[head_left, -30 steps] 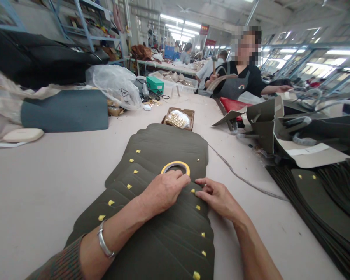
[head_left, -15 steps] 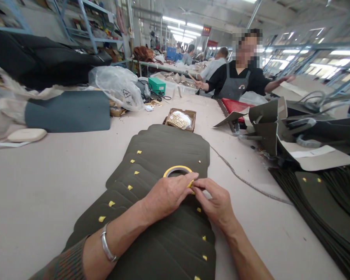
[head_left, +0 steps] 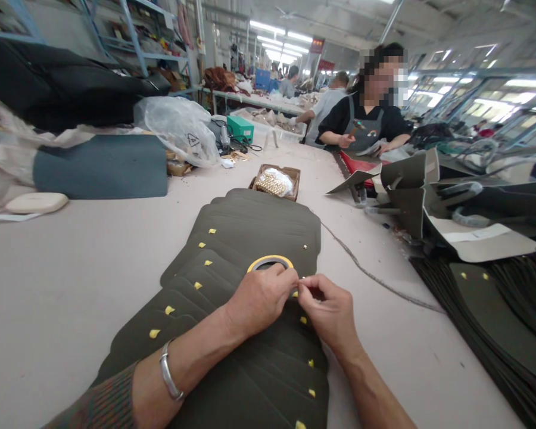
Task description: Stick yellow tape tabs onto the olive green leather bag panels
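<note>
Over a fanned stack of dark olive panels (head_left: 259, 223), my left hand (head_left: 261, 298) is closed at the near side of a roll of yellow tape (head_left: 270, 260), whose lower part it hides. My right hand (head_left: 330, 307) pinches thumb against forefinger, right beside the left fingertips. What sits in that pinch is too small to make out. Yellow tape bits (head_left: 198, 286) dot the panels along both sides. One small gold stud (head_left: 305, 246) shows near the upper right edge of the stack.
Beyond the panels stands an open box of gold studs (head_left: 274, 182). A cord (head_left: 361, 262) runs across the table at right, towards piled dark strips (head_left: 495, 333). A plastic bag (head_left: 178, 131) and a blue-grey sheet (head_left: 102, 167) lie at left. A co-worker (head_left: 366, 125) holds a hammer opposite.
My left fingers have curled in from a flatter pose, and the yellow at the fingertips is now mostly hidden. The co-worker's hands have come closer together, with the hammer raised.
</note>
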A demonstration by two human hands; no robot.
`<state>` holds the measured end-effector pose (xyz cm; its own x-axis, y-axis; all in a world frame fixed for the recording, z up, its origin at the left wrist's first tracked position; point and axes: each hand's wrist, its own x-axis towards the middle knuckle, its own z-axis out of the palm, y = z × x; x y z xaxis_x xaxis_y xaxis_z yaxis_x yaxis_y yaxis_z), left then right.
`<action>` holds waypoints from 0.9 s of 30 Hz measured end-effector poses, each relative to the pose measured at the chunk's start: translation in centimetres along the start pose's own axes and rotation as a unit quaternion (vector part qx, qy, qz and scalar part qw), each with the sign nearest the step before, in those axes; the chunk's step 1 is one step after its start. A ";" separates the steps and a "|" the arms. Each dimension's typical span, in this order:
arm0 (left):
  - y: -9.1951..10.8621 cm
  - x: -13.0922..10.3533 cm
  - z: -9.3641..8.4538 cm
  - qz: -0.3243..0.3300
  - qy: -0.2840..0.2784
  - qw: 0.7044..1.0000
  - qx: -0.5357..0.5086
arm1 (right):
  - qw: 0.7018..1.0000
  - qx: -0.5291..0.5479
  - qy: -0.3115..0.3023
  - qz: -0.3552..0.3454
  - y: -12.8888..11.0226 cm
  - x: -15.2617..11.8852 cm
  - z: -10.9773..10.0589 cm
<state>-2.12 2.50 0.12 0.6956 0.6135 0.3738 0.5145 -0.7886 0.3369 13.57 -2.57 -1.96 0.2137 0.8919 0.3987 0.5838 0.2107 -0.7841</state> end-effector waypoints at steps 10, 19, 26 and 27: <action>-0.5 0.1 0.8 0.015 -0.007 0.992 0.125 | 0.944 0.193 -0.051 0.264 3.5 1.5 -2.2; -1.1 0.3 1.3 -0.003 -0.081 0.986 0.143 | 0.980 0.014 -0.087 0.181 4.0 1.3 -1.6; -0.9 0.3 1.2 -0.011 -0.093 0.986 0.135 | 0.987 -0.130 -0.072 0.052 3.3 1.7 -1.0; -0.9 0.3 1.2 -0.010 -0.093 0.987 0.134 | 0.987 -0.136 -0.070 0.046 3.3 1.7 -0.8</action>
<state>-1.80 3.35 -1.13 0.7515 0.6301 0.1956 0.6255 -0.7748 0.0925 16.53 -0.67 -3.46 0.1767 0.9529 0.2467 0.7594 0.0274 -0.6500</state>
